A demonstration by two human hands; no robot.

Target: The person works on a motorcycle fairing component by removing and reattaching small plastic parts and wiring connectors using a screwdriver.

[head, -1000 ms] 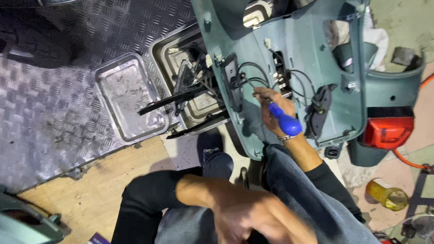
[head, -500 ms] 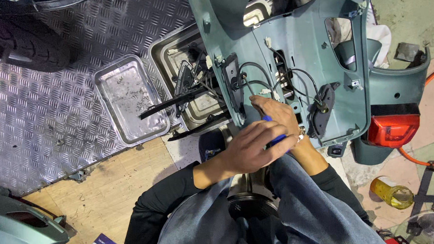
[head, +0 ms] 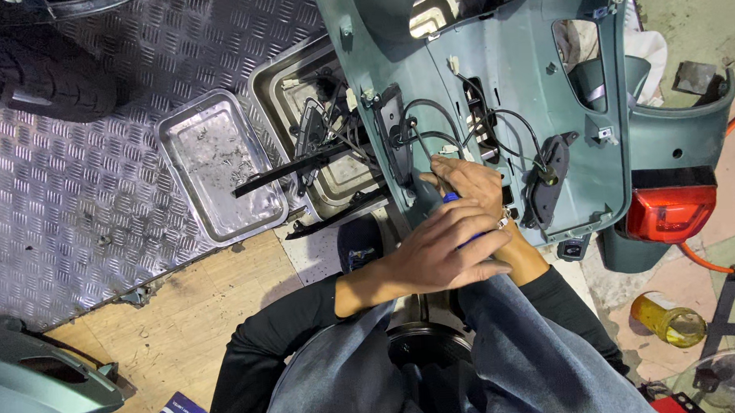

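Observation:
A grey-green scooter body panel (head: pixel 534 70) stands upside down in front of me, its inner side with black cables (head: pixel 430 119) towards me. My right hand (head: pixel 468 183) grips a blue-handled screwdriver (head: pixel 450 198) low against the panel's inside, the tip hidden by the fingers. My left hand (head: pixel 442 249) lies over the handle's end and over my right wrist, fingers curled around it. Only slivers of the blue handle show between the two hands.
Two metal trays (head: pixel 211 163) (head: pixel 342 179) sit on checker-plate flooring at the left, one with black parts in it. A tyre (head: pixel 45 75) lies far left. A red tail light (head: pixel 669 212) and a yellow bottle (head: pixel 669 318) are at the right. A brake disc (head: pixel 425 343) sits between my knees.
My left hand has risen from my lap and closed over the screwdriver handle and my right hand. My right hand has stayed at the panel.

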